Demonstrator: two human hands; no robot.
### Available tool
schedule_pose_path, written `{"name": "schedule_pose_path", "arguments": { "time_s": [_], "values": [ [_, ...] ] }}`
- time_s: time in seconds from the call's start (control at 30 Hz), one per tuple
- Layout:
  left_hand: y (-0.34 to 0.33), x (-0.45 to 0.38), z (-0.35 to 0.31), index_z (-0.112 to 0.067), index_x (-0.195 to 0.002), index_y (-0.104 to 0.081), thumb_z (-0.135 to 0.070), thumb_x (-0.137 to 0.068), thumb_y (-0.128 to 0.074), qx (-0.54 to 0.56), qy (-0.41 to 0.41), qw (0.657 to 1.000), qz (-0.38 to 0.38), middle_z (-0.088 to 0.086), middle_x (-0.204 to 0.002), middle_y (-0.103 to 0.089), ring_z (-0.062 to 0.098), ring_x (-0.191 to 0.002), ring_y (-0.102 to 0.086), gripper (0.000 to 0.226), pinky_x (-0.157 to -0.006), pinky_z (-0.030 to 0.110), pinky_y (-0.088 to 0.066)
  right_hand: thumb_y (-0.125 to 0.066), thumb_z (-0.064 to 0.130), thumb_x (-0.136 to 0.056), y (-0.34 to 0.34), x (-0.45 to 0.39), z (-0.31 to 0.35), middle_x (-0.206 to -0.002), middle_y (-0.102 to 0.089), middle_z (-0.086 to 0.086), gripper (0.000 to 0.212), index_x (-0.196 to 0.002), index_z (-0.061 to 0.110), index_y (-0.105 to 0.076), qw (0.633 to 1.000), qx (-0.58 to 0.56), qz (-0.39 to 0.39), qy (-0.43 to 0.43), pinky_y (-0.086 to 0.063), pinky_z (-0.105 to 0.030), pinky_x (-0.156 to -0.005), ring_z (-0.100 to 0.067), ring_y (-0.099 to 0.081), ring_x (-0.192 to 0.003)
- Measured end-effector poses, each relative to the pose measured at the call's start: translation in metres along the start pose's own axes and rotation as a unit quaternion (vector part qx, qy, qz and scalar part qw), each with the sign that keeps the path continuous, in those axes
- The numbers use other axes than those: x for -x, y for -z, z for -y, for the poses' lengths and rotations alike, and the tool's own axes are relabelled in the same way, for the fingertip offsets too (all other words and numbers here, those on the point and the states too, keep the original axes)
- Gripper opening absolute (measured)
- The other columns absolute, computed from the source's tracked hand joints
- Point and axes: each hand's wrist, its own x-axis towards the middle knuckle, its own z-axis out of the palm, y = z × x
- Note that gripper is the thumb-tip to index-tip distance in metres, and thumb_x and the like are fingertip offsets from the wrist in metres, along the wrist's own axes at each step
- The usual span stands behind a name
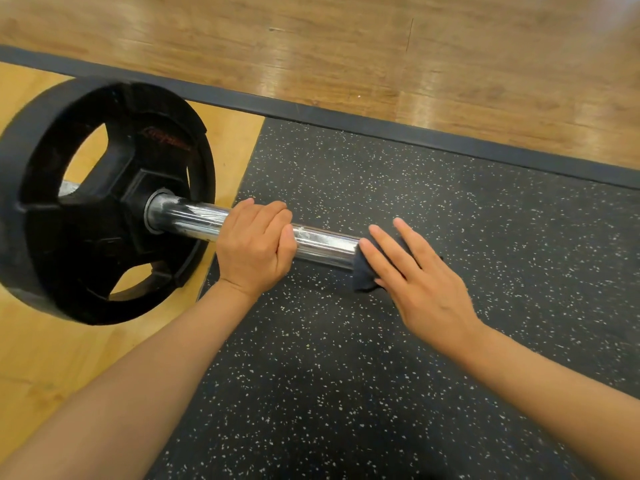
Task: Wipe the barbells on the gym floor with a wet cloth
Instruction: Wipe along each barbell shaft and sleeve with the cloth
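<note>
A barbell lies on the gym floor, its chrome sleeve [322, 244] running from a black weight plate [104, 202] at the left toward the right. My left hand [254, 249] grips the sleeve just right of the plate, fingers curled over the top. At the sleeve's free end, my right hand [415, 282] presses a dark cloth [363, 275] against the metal with straight fingers. The cloth and my hand hide the sleeve's tip.
Black speckled rubber matting [381, 375] lies under the sleeve and my arms. A yellow wooden platform panel [41, 358] sits under the plate at the left. A black border strip [346, 116] separates the mat from the wood floor [381, 46] beyond.
</note>
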Motion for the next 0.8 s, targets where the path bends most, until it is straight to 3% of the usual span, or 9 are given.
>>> {"name": "schedule_pose_path", "arguments": {
  "time_s": [0.2, 0.33, 0.47, 0.63, 0.8],
  "values": [
    [0.002, 0.000, 0.002, -0.005, -0.093, -0.072, -0.018, -0.099, -0.040, -0.007, -0.007, 1.000, 0.016, 0.008, -0.098, -0.072, 0.030, -0.081, -0.065, 0.034, -0.089, 0.042, -0.049, -0.032, 0.033, -0.106, -0.014, -0.065, 0.047, -0.146, -0.051, -0.014, 0.050, -0.149, 0.010, -0.042, 1.000, -0.012, 0.000, 0.008, -0.040, -0.050, -0.110, -0.038, -0.049, -0.133],
    [0.002, -0.001, 0.008, -0.005, -0.092, -0.071, -0.018, -0.098, -0.040, 0.000, -0.030, 0.999, 0.024, 0.008, -0.096, -0.071, 0.031, -0.077, -0.063, 0.034, -0.083, 0.041, -0.050, -0.035, 0.032, -0.107, -0.007, -0.035, 0.023, -0.153, -0.044, -0.012, 0.049, -0.152, 0.013, -0.035, 1.000, -0.007, 0.008, 0.029, -0.039, -0.050, -0.110, -0.038, -0.045, -0.136],
    [0.001, 0.001, 0.001, -0.005, -0.091, -0.073, -0.017, -0.097, -0.041, 0.003, -0.002, 1.000, -0.004, 0.008, -0.097, -0.073, 0.028, -0.080, -0.065, 0.034, -0.087, 0.040, -0.049, -0.037, 0.030, -0.107, 0.002, -0.002, 0.000, -0.152, -0.044, -0.013, 0.049, -0.152, 0.013, -0.032, 1.000, 0.003, 0.011, 0.003, -0.040, -0.052, -0.110, -0.043, -0.040, -0.139],
    [0.002, 0.000, 0.000, -0.005, -0.095, -0.073, -0.017, -0.098, -0.042, -0.004, -0.003, 1.000, 0.000, 0.008, -0.099, -0.073, 0.026, -0.086, -0.065, 0.034, -0.093, 0.040, -0.048, -0.034, 0.036, -0.107, -0.012, -0.048, 0.036, -0.146, -0.051, -0.013, 0.050, -0.149, 0.011, -0.042, 1.000, 0.014, 0.001, -0.014, -0.037, -0.052, -0.111, -0.039, -0.047, -0.135],
    [0.003, -0.002, 0.006, -0.003, -0.099, -0.073, -0.017, -0.098, -0.042, 0.001, -0.029, 1.000, 0.008, 0.010, -0.101, -0.072, 0.029, -0.086, -0.068, 0.034, -0.091, 0.042, -0.050, -0.032, 0.038, -0.107, -0.008, -0.044, 0.024, -0.153, -0.045, -0.010, 0.050, -0.151, 0.015, -0.034, 0.999, -0.001, 0.001, 0.042, -0.040, -0.049, -0.110, -0.036, -0.047, -0.136]
  ]
}}
